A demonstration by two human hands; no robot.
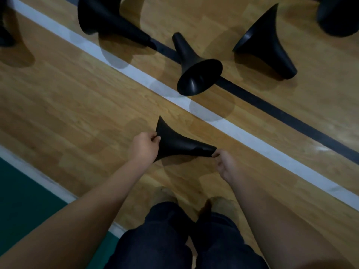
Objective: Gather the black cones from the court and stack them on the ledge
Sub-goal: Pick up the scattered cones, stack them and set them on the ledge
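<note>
Holds the held cone (178, 144) in both hands, low over the wooden floor (77, 105), at 6 o'clock from the white line (213, 121). Grips the flared base rim with the left hand (144, 145), fingers curled over the edge at the 9 o'clock end. Pinches the narrow tip with the right hand (225, 164), fingertips closed on it at the 3 o'clock end. Lies sideways between the hands, base to 9 o'clock, tip to 3 o'clock. Casts a shadow at 6 o'clock, directly beneath; cannot tell whether any part touches the floor.

Shows further black cones on their sides beyond the white line:
- At 12 o'clock from the held cone: centre cone (196, 70), lying across the black line (272, 107), open base toward 6 o'clock, tip toward 11 o'clock.
- At 1 o'clock: right cone (266, 45), apart from the centre cone, tip toward 5 o'clock.
- At 11 o'clock: left cone (108, 22), tip toward 4 o'clock, reaching the black line.
- At 2 o'clock, cut off by the frame corner: corner cone (338, 16).

Runs both lines in parallel, from 10 o'clock to 4 o'clock. Places a green floor area (19, 191) at 8 o'clock. Places dark trousers (165, 239) at 6 o'clock, under the forearms.
</note>
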